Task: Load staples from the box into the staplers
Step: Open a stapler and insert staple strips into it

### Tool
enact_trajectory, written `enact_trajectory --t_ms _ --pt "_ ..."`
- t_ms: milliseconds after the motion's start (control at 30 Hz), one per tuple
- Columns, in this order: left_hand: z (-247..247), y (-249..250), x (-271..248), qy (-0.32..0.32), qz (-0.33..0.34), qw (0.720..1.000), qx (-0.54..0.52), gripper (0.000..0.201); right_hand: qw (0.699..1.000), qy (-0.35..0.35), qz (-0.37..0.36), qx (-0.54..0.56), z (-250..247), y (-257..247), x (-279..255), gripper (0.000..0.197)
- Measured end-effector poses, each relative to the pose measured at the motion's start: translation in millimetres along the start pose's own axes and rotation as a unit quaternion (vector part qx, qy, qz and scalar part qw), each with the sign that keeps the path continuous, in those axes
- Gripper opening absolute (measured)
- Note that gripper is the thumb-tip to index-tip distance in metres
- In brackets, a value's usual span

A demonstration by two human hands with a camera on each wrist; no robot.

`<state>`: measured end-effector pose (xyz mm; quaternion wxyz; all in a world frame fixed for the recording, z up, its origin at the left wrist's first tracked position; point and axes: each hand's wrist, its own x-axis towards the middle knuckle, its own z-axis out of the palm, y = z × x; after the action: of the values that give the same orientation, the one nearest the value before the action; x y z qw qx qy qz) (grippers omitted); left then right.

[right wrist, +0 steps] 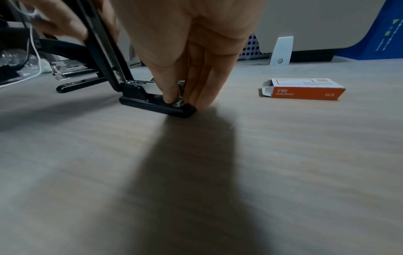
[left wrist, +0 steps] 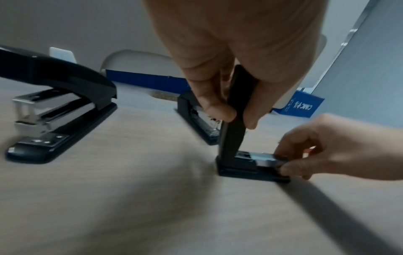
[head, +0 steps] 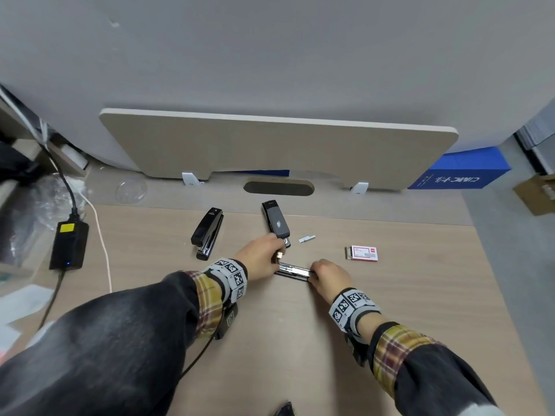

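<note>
a small black stapler (head: 292,270) lies on the wooden desk (head: 270,340) in front of the person, its base flat and its top arm (left wrist: 234,120) swung up nearly upright. the left hand (head: 259,255) pinches that raised arm between thumb and fingers, holding it open. the right hand (head: 329,276) has its fingertips curled down around the front end of the stapler's base and metal magazine (right wrist: 181,89), thumb on one side and fingers on the other; whether a strip of staples sits between them cannot be told. the staple box (head: 363,253), red and white with one end flap open, lies on the desk to the right, well apart from the hands. a loose strip of staples (head: 307,238) lies between the box and a second black stapler (head: 275,223) behind the left hand. a third black stapler (head: 207,234) stands farther left.
</note>
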<state>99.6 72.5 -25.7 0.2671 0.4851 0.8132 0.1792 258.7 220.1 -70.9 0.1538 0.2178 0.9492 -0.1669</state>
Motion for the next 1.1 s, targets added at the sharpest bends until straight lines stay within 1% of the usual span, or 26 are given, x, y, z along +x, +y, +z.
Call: enact_trajectory --t_ms 67,167,267,333,400,467,533,633,700,767,967,1033,1100 --pt "7 12 6 0.002 0.021 1.000 -0.007 0.027 1.000 0.006 0.004 0.019 2 -1 -1 0.020" --pt "25 20 13 0.003 0.022 1.000 0.000 0.029 0.998 0.014 0.026 0.064 6 2 -2 0.018" --pt "44 19 16 0.009 0.025 0.998 0.048 0.030 0.992 0.012 0.048 0.117 10 8 -5 0.014" --pt "53 20 18 0.013 0.033 0.996 0.081 0.030 0.982 0.022 0.068 0.175 13 15 -9 0.009" --pt "58 20 20 0.009 0.040 0.994 0.099 0.030 0.968 0.039 0.089 0.231 14 22 -13 0.013" --pt "61 18 21 0.004 0.040 0.993 0.109 0.031 0.958 0.054 0.103 0.261 14 28 -16 0.019" --pt "64 17 22 -0.004 0.031 0.995 0.098 0.031 0.949 0.062 0.110 0.289 13 31 -17 0.023" --pt "67 16 22 -0.018 0.017 0.998 0.053 0.029 0.925 0.064 0.114 0.357 13 29 -14 0.014" --pt "69 15 24 -0.019 0.015 0.999 0.041 0.029 0.926 0.059 0.111 0.356 15 27 -9 0.019" --pt "71 15 26 -0.022 0.011 0.999 0.043 0.030 0.931 0.050 0.108 0.344 16 22 -4 0.016" --pt "77 12 28 -0.023 0.002 0.999 0.044 0.030 0.932 0.032 0.119 0.340 19 26 2 0.014" --pt "76 12 28 -0.034 0.000 0.998 0.057 0.032 0.934 0.025 0.114 0.339 16 27 2 0.014" --pt "74 11 27 -0.053 -0.006 0.995 0.082 0.034 0.932 0.035 0.116 0.340 13 28 4 0.014"
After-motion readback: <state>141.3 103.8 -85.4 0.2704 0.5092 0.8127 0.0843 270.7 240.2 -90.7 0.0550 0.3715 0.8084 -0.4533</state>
